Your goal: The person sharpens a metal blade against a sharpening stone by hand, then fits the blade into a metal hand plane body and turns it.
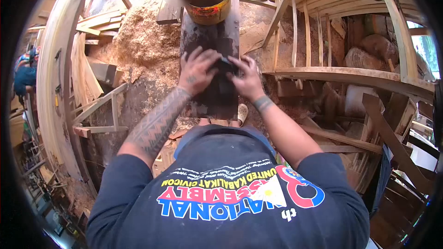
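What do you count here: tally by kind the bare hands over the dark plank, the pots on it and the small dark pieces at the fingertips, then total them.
Hands: 2, left hand and right hand
Pots: 1, the round pot
Small dark pieces: 1, the small dark piece
Total: 4

A hand could pass over the bare near stretch of the dark board point(220, 99). Beyond, the yellow pot point(208, 14) blocks the far end; a long beam point(341, 73) and upright slats point(295, 32) hinder passage rightward, a wood block point(168, 13) beside the pot leftward.
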### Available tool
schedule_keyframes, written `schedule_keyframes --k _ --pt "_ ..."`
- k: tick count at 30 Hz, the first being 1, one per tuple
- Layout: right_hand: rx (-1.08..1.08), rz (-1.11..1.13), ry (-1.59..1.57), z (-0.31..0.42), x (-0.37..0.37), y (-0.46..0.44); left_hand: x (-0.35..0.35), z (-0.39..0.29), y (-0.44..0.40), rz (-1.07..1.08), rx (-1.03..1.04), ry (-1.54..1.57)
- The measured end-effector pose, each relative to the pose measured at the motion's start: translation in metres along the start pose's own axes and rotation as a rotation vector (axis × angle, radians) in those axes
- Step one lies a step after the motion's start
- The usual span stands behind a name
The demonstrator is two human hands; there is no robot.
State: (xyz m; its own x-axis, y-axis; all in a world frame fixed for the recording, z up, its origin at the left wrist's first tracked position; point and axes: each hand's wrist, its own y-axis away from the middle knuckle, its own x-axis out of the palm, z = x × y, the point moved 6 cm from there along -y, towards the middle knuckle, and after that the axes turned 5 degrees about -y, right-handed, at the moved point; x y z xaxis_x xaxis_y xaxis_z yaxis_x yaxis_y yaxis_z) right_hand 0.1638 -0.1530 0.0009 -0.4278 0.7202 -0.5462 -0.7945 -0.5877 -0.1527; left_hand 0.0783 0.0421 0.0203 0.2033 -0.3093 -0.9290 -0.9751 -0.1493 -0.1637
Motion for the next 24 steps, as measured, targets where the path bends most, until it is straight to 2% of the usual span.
schedule_keyframes --k 2,3,6,8,10,11,13,16,18,20,21,22,24 --pt "0.001 0.076 -0.008 -0.004 -0.007 0.039 0.002 -0.018 0.033 0.097 0.023 0.020" --pt "0.147 0.137 -0.102 -0.006 -0.006 0.050 0.002 -0.026 0.042 0.147 -0.014 0.079" --pt "0.021 0.008 -0.154 -0.007 0.006 0.011 0.006 -0.004 0.012 -0.033 0.001 0.005" --pt "0.025 -0.008 -0.103 -0.006 0.008 -0.003 0.003 0.012 -0.013 -0.011 0.002 0.021" --pt "0.036 -0.002 -0.032 -0.006 0.002 0.008 0.009 0.001 0.010 -0.025 0.008 0.016" --pt "0.097 0.068 -0.170 -0.015 0.001 0.029 0.009 -0.010 0.025 0.035 0.009 0.031" --pt "0.090 0.082 -0.073 -0.013 -0.004 0.044 0.005 -0.029 0.041 0.133 -0.033 0.071" --pt "0.059 -0.031 -0.179 -0.008 0.008 0.004 0.010 0.000 0.003 -0.083 0.033 -0.032" --pt "0.062 0.008 -0.096 -0.004 0.005 -0.001 0.010 0.004 0.001 -0.006 0.005 0.022" --pt "0.064 0.030 -0.120 -0.008 -0.004 0.027 0.015 -0.007 0.026 0.000 0.020 0.035" --pt "0.066 0.063 -0.025 -0.009 -0.007 0.048 0.012 -0.020 0.040 0.067 0.029 0.021" --pt "0.184 0.104 -0.148 -0.012 -0.004 0.058 0.007 -0.032 0.045 0.116 -0.024 0.064" --pt "0.102 0.013 -0.146 -0.011 0.003 0.037 0.009 -0.022 0.030 0.022 -0.004 -0.020"
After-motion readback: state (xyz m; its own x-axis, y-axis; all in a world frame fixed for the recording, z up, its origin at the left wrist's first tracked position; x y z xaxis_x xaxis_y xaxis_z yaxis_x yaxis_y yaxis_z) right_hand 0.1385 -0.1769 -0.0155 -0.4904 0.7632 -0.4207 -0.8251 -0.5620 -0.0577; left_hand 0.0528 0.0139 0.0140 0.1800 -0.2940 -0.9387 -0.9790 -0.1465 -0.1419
